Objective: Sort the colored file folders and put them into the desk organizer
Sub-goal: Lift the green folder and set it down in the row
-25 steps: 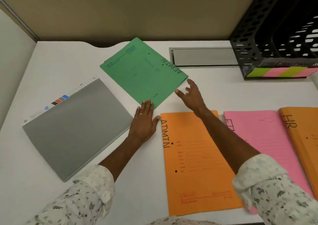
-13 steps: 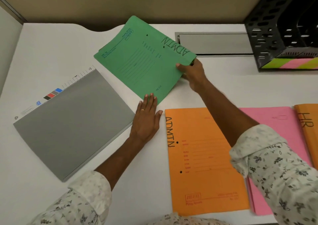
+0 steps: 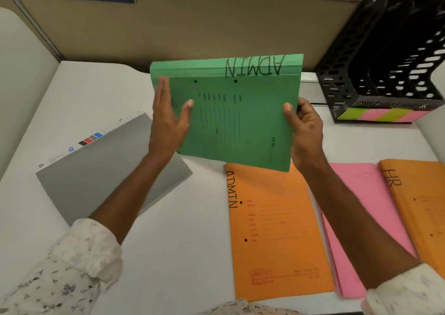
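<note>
Green folder [image 3: 236, 122] in R hand [image 3: 305, 131], L hand [image 3: 166, 126] touching, long axis sideways, spine up

1. Bright, even indoor light, apparently from overhead; the white desk [image 3: 187, 254] reads clean and slightly cool.
2. Shadows are soft and faint, under the raised green folder [image 3: 240, 126] and across the grey board [image 3: 96, 170].
3. Motion blur smears the desk organizer [image 3: 385, 57] at upper right. The folder's fine print is unreadable.
4. Wide-angle bowing: the partition [image 3: 216, 25] and the desk edges curve toward the corners.
</note>
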Motion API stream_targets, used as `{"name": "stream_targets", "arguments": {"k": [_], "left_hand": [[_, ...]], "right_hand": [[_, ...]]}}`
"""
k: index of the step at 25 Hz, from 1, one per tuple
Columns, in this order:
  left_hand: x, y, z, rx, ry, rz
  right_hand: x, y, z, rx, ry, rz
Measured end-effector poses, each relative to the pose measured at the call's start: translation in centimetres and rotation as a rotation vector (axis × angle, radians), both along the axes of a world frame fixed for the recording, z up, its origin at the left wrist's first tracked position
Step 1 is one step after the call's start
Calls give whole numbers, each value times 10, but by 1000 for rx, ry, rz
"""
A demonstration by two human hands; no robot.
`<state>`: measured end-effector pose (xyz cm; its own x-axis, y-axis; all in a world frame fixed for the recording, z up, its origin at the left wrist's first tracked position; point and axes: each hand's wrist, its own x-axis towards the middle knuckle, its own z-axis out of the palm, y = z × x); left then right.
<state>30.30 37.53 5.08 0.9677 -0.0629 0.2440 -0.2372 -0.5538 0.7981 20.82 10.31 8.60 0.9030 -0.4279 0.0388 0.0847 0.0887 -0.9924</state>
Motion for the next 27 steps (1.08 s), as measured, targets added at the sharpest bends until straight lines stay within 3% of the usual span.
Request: {"name": "stream_targets", "arguments": {"k": [2,6,11,15,21,27], "left_hand": [[16,22,29,-114,85,69],[-4,46,55,-144,339,-97],[-61,35,56,-414,344,-373],[-89,22,44,-634,409,-227],[-135,-6,18,-900,655,-10],[-226,-57,-6,-989,843,-157]], "right_hand": [[-23,-17,19,32,-13,-22],[-65,-48,51,75,-36,-70],[-97,-76,70,63,-19,-92],[-126,-83,54,19,73,-51],[-188,-43,2,269,192,-43],[-194,16,-39,305,191,-1]]}}
